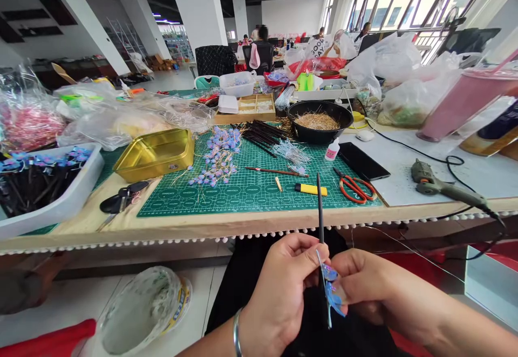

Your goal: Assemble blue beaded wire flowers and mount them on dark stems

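Note:
My left hand (283,287) pinches a slim black stick (320,206), like a hairpin stick, held upright over my lap. A silver bangle sits on that wrist. On the stick's lower part lie blue petals of a flower ornament (333,295) with pinkish centres. The fingers of my right hand (366,281) are closed on this blue flower, pressing it beside the stick. A thin pale strand (318,260) runs along the stick near my left thumb. Beyond my hands, on the green cutting mat (174,197), lie blue-purple flowers (220,152) on wires and black sticks (261,136).
Red-handled scissors (356,188), a yellow cutter (311,189), a small glue bottle (332,150), a phone (364,161) and a glue gun (445,184) lie on the table. Further left are a gold tin (156,154) and a white tray (87,189). A bucket (140,311) stands below.

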The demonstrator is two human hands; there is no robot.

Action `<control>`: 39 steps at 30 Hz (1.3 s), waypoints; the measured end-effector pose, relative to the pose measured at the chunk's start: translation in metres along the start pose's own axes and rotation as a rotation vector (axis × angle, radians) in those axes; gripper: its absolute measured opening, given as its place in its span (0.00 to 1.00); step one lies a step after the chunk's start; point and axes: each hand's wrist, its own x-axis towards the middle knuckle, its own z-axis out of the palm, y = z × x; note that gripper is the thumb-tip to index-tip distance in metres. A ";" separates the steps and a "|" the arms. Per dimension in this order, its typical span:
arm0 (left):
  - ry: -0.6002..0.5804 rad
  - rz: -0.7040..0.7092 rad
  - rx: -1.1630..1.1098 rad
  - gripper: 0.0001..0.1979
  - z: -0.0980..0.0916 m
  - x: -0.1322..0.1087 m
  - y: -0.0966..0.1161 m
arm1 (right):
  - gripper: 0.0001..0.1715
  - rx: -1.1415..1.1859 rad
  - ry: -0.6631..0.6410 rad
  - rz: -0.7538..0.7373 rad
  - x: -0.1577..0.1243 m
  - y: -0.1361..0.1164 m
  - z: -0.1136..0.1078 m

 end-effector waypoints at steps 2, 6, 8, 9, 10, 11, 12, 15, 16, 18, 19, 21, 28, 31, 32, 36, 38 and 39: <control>0.003 0.003 -0.001 0.06 0.000 0.001 0.002 | 0.18 -0.008 0.018 -0.014 -0.003 -0.002 0.001; -0.007 -0.007 -0.009 0.06 0.001 -0.001 0.006 | 0.23 -0.072 0.054 -0.042 -0.008 -0.009 0.002; -0.009 -0.007 -0.016 0.06 0.001 -0.002 0.007 | 0.25 -0.111 0.063 -0.051 -0.009 -0.012 0.003; -0.008 -0.004 -0.018 0.06 0.001 -0.003 0.008 | 0.26 -0.131 0.068 -0.053 -0.010 -0.013 0.003; -0.007 -0.002 -0.020 0.06 0.001 -0.004 0.008 | 0.27 -0.145 0.067 -0.050 -0.010 -0.014 0.004; -0.006 0.000 -0.022 0.06 0.001 -0.005 0.008 | 0.27 -0.147 0.062 -0.051 -0.011 -0.015 0.004; -0.003 0.001 -0.026 0.07 0.001 -0.006 0.009 | 0.28 -0.144 0.059 -0.058 -0.012 -0.016 0.005; 0.009 0.007 -0.046 0.08 0.001 -0.006 0.012 | 0.27 -0.173 0.073 -0.089 -0.018 -0.016 0.007; 0.014 0.009 -0.057 0.08 0.001 -0.006 0.013 | 0.26 -0.188 0.089 -0.094 -0.020 -0.016 0.007; 0.021 0.008 -0.079 0.08 0.001 -0.006 0.015 | 0.22 -0.212 0.151 -0.102 -0.025 -0.016 0.008; 0.023 0.008 -0.085 0.08 0.001 -0.006 0.016 | 0.19 -0.211 0.178 -0.105 -0.027 -0.015 0.009; 0.026 0.008 -0.087 0.08 0.001 -0.006 0.018 | 0.13 -0.215 0.204 -0.099 -0.030 -0.015 0.009; 0.031 0.028 -0.082 0.07 0.003 -0.006 0.018 | 0.08 -0.145 0.102 -0.122 -0.025 0.000 0.008; 0.023 0.039 -0.077 0.07 0.003 -0.005 0.017 | 0.19 -0.154 0.093 -0.107 -0.021 0.005 0.012; 0.020 0.041 -0.076 0.07 0.003 -0.005 0.017 | 0.22 -0.133 0.092 -0.096 -0.020 0.006 0.014; 0.030 0.060 -0.076 0.06 0.004 -0.005 0.016 | 0.27 -0.010 0.156 -0.064 -0.018 0.010 0.023; 0.038 0.072 -0.075 0.06 0.004 -0.005 0.015 | 0.26 0.021 0.191 -0.073 -0.018 0.012 0.026; 0.040 0.077 -0.072 0.06 0.005 -0.006 0.015 | 0.25 0.032 0.205 -0.089 -0.018 0.013 0.027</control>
